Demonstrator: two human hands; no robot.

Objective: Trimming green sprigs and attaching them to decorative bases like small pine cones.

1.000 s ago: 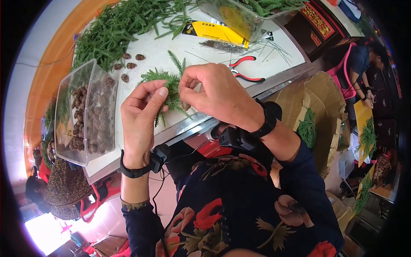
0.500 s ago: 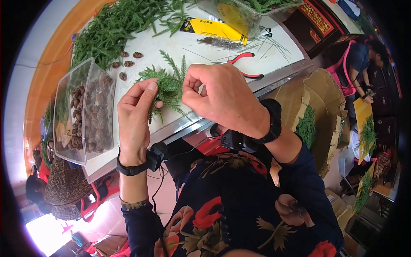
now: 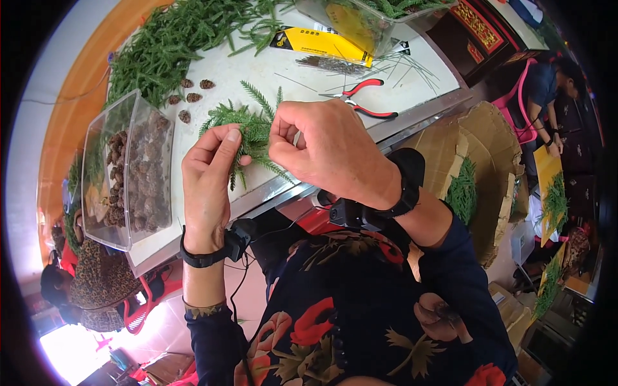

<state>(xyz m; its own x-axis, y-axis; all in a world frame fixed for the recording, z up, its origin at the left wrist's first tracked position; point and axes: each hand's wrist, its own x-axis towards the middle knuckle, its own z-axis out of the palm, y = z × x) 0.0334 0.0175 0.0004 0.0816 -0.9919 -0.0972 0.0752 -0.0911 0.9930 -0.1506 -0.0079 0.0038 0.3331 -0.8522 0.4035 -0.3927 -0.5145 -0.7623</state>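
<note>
A small bunch of green artificial pine sprigs (image 3: pixel 256 132) is pinched between the thumb and fingers of my left hand (image 3: pixel 207 174), just above the white table. My right hand (image 3: pixel 335 141) is closed in a pinch at the right side of the bunch. Whatever sits between its fingertips is too thin and hidden to name. Just beyond that hand lie pliers (image 3: pixel 375 114) with red and black handles, jaws toward the left. Several small brown pine cones (image 3: pixel 193 98) are scattered on the table past the bunch.
At the left stands a clear plastic bin (image 3: pixel 132 167) of pine cones. A heap of green sprigs (image 3: pixel 154 58) covers the far left. Thin wires (image 3: pixel 412 74) and a yellow package (image 3: pixel 312 40) lie farther back. Beside the table's right edge is a cardboard box (image 3: pixel 492 154). A co-worker (image 3: pixel 547 83) sits far right.
My left hand has shifted slightly right with the sprigs. My right hand has moved a little left, so the hands are closer and more of the pliers shows.
</note>
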